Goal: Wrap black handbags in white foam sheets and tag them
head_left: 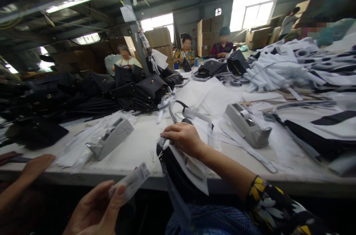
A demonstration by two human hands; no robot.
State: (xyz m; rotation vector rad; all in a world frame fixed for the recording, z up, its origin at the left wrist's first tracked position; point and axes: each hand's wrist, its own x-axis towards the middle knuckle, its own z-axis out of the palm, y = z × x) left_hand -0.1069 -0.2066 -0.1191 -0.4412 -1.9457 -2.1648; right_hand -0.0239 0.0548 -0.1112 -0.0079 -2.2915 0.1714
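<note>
Left hand (94, 205) palm-up, grip pinching a tag (130, 182); right hand (183, 138) outstretched, grip closed on black bag (171, 166).

Dim hall, glaring windows (254, 12), warped blurry edges.

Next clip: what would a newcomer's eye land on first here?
The right hand grips a black bag with white paper on it, at the table edge, while the left hand pinches a small white tag. Behind, a heap of black bags fills the table's left.
</note>
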